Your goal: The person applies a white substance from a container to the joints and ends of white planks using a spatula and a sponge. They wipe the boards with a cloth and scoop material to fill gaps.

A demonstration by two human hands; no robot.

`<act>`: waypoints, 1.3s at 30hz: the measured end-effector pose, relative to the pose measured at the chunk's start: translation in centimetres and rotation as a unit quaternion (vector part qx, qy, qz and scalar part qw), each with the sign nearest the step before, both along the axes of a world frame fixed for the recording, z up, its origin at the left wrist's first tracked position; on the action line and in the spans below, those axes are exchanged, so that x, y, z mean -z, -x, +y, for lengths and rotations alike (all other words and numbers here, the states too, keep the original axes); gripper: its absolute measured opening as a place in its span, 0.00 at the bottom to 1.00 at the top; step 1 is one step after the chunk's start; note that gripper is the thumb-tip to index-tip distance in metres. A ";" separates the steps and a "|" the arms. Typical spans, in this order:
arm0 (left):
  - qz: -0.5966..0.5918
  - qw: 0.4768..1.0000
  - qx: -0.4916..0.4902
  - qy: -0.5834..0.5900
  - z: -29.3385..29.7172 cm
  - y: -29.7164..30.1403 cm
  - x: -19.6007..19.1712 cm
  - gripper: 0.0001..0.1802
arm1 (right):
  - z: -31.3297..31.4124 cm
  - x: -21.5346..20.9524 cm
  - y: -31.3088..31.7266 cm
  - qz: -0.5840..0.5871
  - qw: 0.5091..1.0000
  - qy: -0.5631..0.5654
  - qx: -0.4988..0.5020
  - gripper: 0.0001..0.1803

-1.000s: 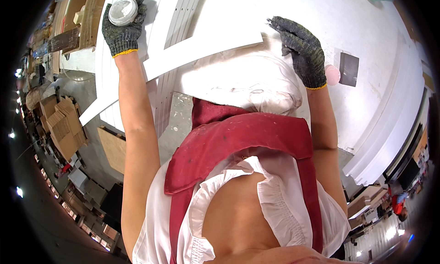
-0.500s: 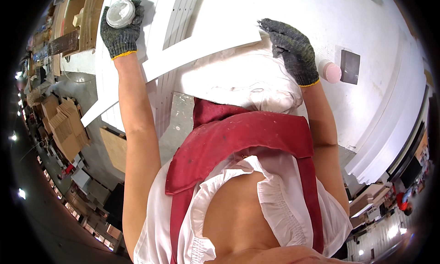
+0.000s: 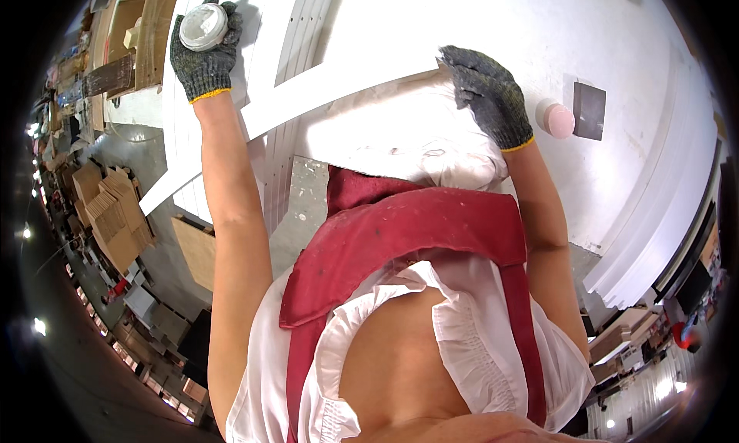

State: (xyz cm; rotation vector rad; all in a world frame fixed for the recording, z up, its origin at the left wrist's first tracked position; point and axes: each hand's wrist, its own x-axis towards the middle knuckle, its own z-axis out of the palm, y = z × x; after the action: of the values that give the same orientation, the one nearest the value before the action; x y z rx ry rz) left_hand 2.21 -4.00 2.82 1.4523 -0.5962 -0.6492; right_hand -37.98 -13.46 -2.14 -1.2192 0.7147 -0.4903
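Note:
At the far left, my left hand [image 3: 202, 68], in a dark knitted glove with a yellow cuff, holds up a small round white tub [image 3: 203, 27] with whitish stuff inside. A long flat white strip [image 3: 315, 90] slants across in front of me, its right end over white cloth [image 3: 385, 135] on my lap. At that end is my gloved right hand [image 3: 491, 96], fingers bent and pressed together, their tips touching or very close to the strip's tip. Whatever small thing those fingertips may pinch cannot be made out.
Right of my right hand, a pink round piece [image 3: 560, 120] and a dark grey block [image 3: 590, 111] lie on the white surface [image 3: 616, 173]. White grooved boards [image 3: 300, 27] run under the strip at left. Flattened cardboard [image 3: 115, 220] stands on the floor, lower left.
My right hand has shifted slightly down toward me, its fingertips now at the strip's end. My left hand keeps the tub nearly where it was.

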 end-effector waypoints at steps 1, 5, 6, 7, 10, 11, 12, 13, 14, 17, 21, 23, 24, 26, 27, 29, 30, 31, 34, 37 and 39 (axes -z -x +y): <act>-0.170 0.984 0.031 -0.049 0.3 -0.1 0.4 0.28 | -0.1 0.5 0.6 -0.023 0.999 0.027 -0.009 0.16; 0.116 0.992 -0.017 0.038 -0.1 -0.3 0.3 0.28 | -0.8 -0.1 1.2 -0.116 0.991 -0.065 0.004 0.15; -0.041 0.999 0.016 -0.021 0.0 -0.4 0.4 0.27 | -1.0 -0.1 0.7 -0.114 0.992 0.046 -0.002 0.16; -0.198 0.976 0.048 -0.079 0.4 -0.5 0.7 0.27 | -1.4 -0.1 -0.2 -0.111 0.982 0.155 -0.007 0.16; -0.174 0.982 0.042 -0.061 0.3 -0.4 0.6 0.27 | -1.2 -0.3 -0.7 -0.060 0.995 -0.082 -0.018 0.16; 0.006 1.000 0.008 -0.002 0.1 -0.6 0.4 0.27 | -0.7 1.4 0.1 -0.076 0.989 -0.130 -0.013 0.16; 0.187 0.980 -0.031 0.058 0.0 -0.3 0.1 0.27 | -0.6 1.8 0.4 -0.091 0.980 -0.179 -0.011 0.16; 0.106 0.992 -0.047 0.055 -0.3 0.8 -0.1 0.26 | -1.0 1.8 1.2 -0.083 0.977 -0.194 -0.022 0.15; 0.119 0.990 -0.041 0.057 -0.3 0.6 -0.2 0.26 | -1.7 1.8 1.9 -0.059 0.984 -0.164 -0.044 0.15; 0.181 0.981 -0.039 0.065 -0.3 0.7 -0.6 0.26 | -2.6 1.3 2.8 -0.017 0.994 -0.081 -0.074 0.13; 0.210 0.974 -0.029 0.075 -0.1 -0.3 -0.1 0.29 | -1.9 1.5 1.1 0.015 0.995 0.061 -0.081 0.16; 0.171 0.983 -0.035 0.046 -0.4 -0.4 0.1 0.31 | -2.2 4.0 2.8 -0.034 0.992 -0.095 -0.081 0.14; 0.152 0.987 -0.039 0.031 -0.6 -0.4 0.3 0.31 | -2.5 4.8 3.3 -0.058 0.980 -0.173 -0.080 0.13; 0.204 0.977 -0.030 0.053 0.1 -1.5 0.4 0.31 | -2.2 1.6 3.0 -0.004 0.996 -0.070 -0.054 0.13; 0.190 0.980 -0.027 0.046 0.0 -1.5 0.5 0.31 | -2.5 0.4 2.8 0.004 0.995 -0.088 -0.053 0.13; 0.177 0.983 -0.030 0.035 -0.2 -1.2 0.7 0.31 | -2.2 1.8 2.9 -0.015 0.997 0.020 -0.072 0.13; 0.176 0.983 -0.035 0.030 -0.3 -1.0 0.4 0.31 | -1.8 2.2 2.1 -0.042 0.986 0.144 -0.073 0.13; 0.175 0.984 -0.040 0.025 -0.4 -0.6 0.1 0.31 | -1.4 2.2 1.7 -0.034 0.984 0.159 -0.075 0.12; 0.209 0.975 -0.064 0.037 -0.7 0.4 -0.7 0.31 | -2.2 2.1 2.3 0.000 0.993 0.080 -0.085 0.12; 0.205 0.977 -0.046 0.039 -0.7 0.3 -0.6 0.31 | -2.9 3.6 2.9 -0.045 0.949 0.300 -0.085 0.12; 0.217 0.973 -0.058 0.046 -0.6 0.2 -0.4 0.31 | -2.8 4.3 3.6 -0.073 0.989 0.097 -0.090 0.12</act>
State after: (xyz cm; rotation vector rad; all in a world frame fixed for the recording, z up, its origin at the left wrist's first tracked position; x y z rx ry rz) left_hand 2.00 -4.60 3.23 1.1978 -0.1958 -0.8048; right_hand -41.58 -16.22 -6.46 -1.3995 0.4360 -0.5013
